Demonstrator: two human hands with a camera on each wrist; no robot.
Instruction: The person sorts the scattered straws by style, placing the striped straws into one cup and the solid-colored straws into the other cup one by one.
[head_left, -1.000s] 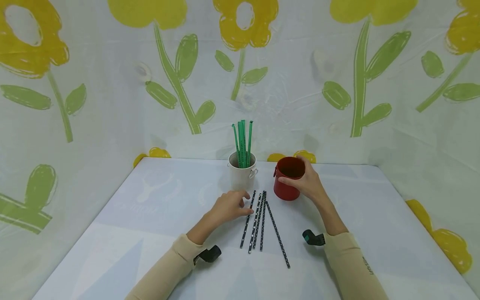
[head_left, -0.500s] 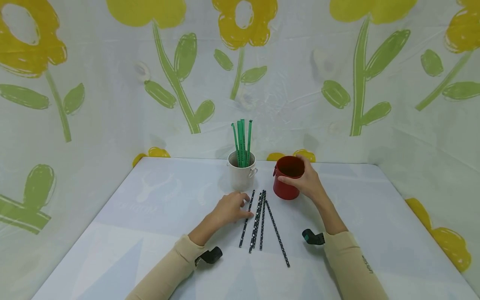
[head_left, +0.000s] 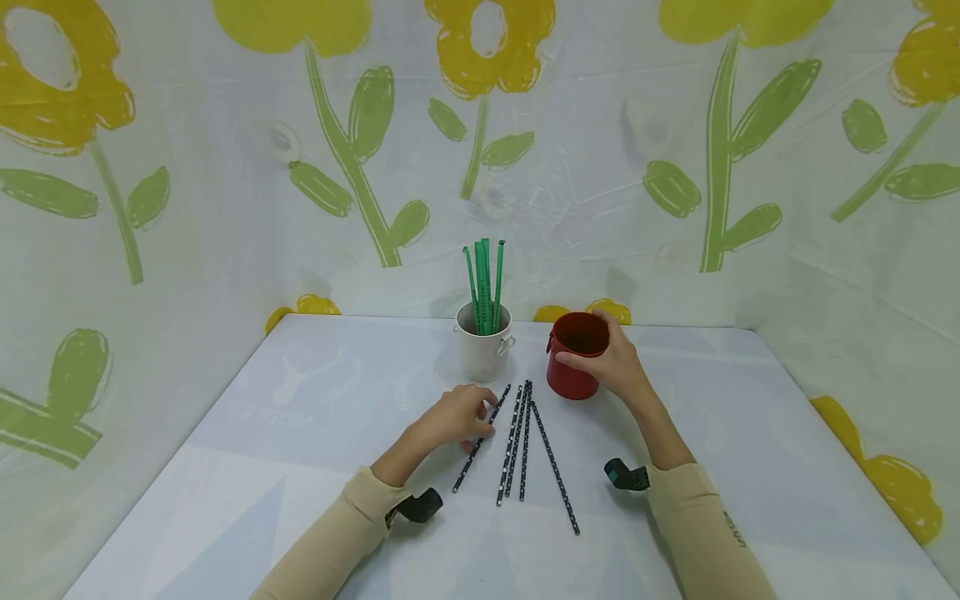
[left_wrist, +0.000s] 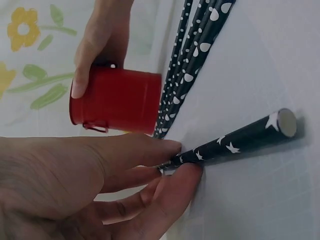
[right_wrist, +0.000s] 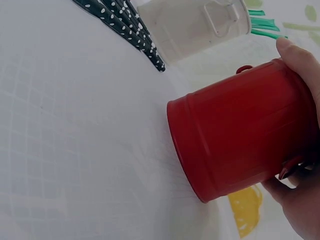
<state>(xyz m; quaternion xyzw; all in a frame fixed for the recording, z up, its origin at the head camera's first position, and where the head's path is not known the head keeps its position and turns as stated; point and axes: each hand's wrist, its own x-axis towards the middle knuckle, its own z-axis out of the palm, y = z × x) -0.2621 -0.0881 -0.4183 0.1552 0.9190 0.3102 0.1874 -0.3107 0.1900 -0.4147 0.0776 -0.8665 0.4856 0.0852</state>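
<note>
My left hand pinches a dark straw with white stars between thumb and fingers. This straw slants across the table, its near end toward the lower left in the head view. My right hand grips a small red metal pail by its rim, thumb on the near side. The pail's mouth faces up, and no straws show in it. Between the hands lie several more dark patterned straws, most side by side. One straw lies apart at their right, angled toward the near side.
Behind the left hand stands a white pail holding several upright green straws. It is left of the red pail, with a gap between them. A flower-printed sheet rises behind the table's back edge.
The leftmost dark straw has swung so its near end points further left, now held between the left hand's thumb and fingers. The right hand and red pail stay in place.
</note>
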